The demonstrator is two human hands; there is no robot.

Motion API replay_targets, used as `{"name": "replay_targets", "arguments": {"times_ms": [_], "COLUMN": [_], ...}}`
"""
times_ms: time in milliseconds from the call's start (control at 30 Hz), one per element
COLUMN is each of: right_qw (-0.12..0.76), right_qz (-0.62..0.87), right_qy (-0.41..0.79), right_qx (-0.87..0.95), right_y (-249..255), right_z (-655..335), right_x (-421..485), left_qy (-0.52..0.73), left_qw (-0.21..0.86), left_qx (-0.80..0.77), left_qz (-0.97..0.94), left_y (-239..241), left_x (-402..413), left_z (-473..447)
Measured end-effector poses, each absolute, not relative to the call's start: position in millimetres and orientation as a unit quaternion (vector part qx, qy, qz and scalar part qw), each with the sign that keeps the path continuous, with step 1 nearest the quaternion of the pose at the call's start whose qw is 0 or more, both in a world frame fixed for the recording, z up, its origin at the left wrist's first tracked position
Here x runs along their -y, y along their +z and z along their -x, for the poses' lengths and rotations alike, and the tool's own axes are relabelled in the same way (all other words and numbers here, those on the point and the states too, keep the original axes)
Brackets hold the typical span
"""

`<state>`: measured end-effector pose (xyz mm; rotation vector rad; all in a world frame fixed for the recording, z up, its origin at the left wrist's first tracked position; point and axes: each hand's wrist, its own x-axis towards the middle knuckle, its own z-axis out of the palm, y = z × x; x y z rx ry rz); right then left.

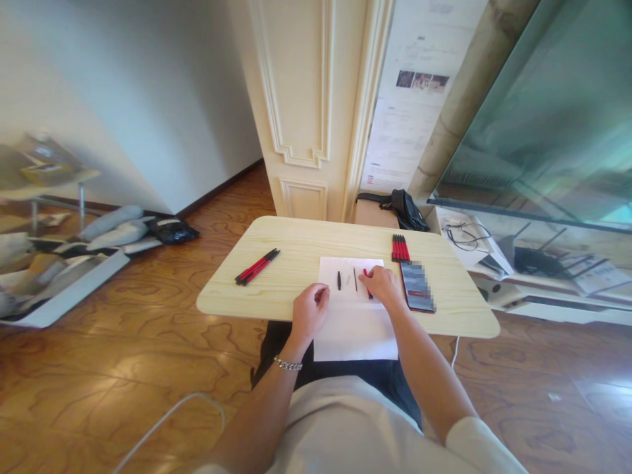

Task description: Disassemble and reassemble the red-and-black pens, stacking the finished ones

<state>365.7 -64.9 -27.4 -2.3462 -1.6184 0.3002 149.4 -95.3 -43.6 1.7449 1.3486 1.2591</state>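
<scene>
Pen work looked mid-step: fingers of the right hand (382, 286) pinched a red barrel (366, 272) at the white sheet's (353, 329) far right, black cap (339, 280) and thin refill (355, 279) lay loose along its far end, and the left hand (309, 309) curled shut at its left edge, on what I could not tell, so fitting parts would demand careful alignment.

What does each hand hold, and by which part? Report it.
Right hand pinches a red pen piece around its middle. Left hand is curled; any hold cannot be told.
</scene>
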Motion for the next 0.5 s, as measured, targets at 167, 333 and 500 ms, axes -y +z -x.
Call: {"name": "replay_targets", "arguments": {"times_ms": [167, 333, 500], "right_qw": [0.113, 0.125, 0.14], "right_qz": [0.814, 0.798, 0.78], "right_qy": [0.122, 0.12, 0.114], "right_qx": [0.556, 0.577, 0.599], "right_y": [-28.0, -24.3, -23.2], "right_z": [-368.1, -372.7, -375.7], "right_x": [59.6, 61.4, 63.6], "left_qy": [0.465, 0.471, 0.478], "left_qw": [0.28, 0.282, 0.286], "left_qx": [-0.515, -0.513, -0.51], "left_qz": [-0.664, -0.66, -0.656], "left_y": [-45.0, -45.1, -46.1], "left_x": [93.3, 91.7, 90.9], "left_z": [-149.9, -149.3, -149.1]}}
